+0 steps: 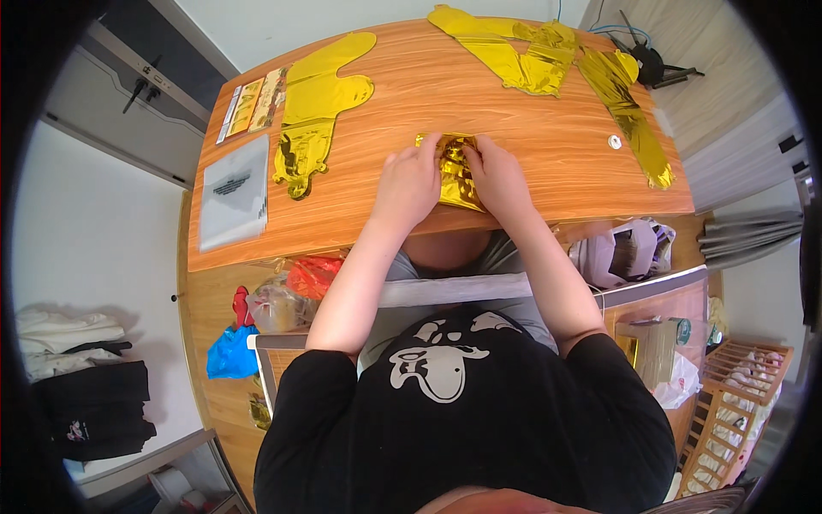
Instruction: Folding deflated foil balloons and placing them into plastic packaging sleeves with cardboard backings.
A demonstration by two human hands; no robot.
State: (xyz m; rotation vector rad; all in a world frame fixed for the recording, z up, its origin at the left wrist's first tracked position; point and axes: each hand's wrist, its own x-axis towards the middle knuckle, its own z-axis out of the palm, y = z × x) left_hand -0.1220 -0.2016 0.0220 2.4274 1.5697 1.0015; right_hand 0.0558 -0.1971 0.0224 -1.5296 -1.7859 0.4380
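A folded gold foil balloon [460, 182] lies flat on the wooden table near its front edge, wrinkled and shiny. My left hand [411, 182] grips its left side, the thumb and fingers closed on the upper part. Along the opposite side, my right hand [503, 178] pinches the foil with its thumb near the top. Both hands rest low over the tabletop, and they hide the side edges of the foil.
Flat gold foil balloons lie at the left [312, 103], the back [522, 51] and the right [629, 111] of the table [402, 94]. Clear plastic sleeves [233, 195] and a printed packet [253, 104] sit at the left. A small white disc [614, 142] and a black router [655, 64] are at the right.
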